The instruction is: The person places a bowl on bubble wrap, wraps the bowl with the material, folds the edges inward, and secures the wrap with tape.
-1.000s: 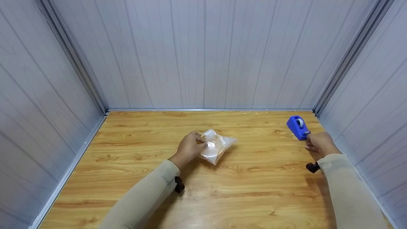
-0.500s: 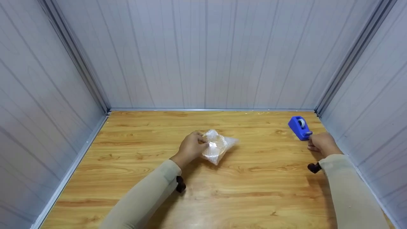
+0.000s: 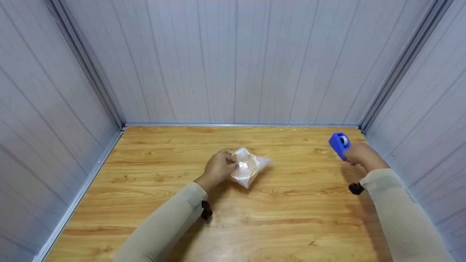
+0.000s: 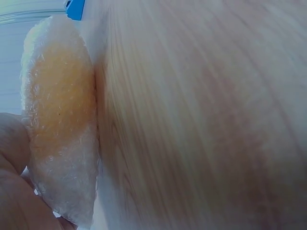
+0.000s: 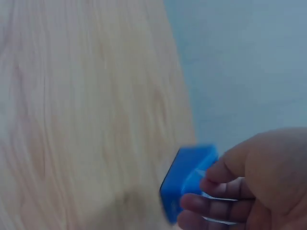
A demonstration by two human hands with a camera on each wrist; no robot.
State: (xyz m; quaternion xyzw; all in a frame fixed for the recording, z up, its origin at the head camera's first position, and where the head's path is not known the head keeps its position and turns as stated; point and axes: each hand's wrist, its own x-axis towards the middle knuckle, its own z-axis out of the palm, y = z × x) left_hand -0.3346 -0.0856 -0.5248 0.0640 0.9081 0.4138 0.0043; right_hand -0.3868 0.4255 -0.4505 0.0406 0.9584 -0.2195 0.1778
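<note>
My left hand (image 3: 218,169) pinches the left side of a bubble-wrapped bundle (image 3: 244,168) between thumb and fingers, near the middle of the table. Clear bubble wrap covers the bundle, and its corners stick out. In the left wrist view an orange-yellow patch shows through the bubble wrap (image 4: 62,96); what lies inside is hidden. At the back right stands a blue tape dispenser (image 3: 336,145) with a roll of clear tape (image 3: 344,140). Over its front end, my right hand (image 3: 364,157) pinches the tape's end (image 5: 200,173) between thumb and index finger, the other fingers bent below.
The wood-grain table (image 3: 284,218) has a pale panel wall (image 3: 233,65) behind it and one on each side. The right wall (image 3: 418,127) runs close beside my right forearm. A dark wrist camera (image 3: 206,210) hangs under my left cuff.
My right hand has risen and shifted a little left, now covering the dispenser's front end. My left hand and the bundle stay where they were.
</note>
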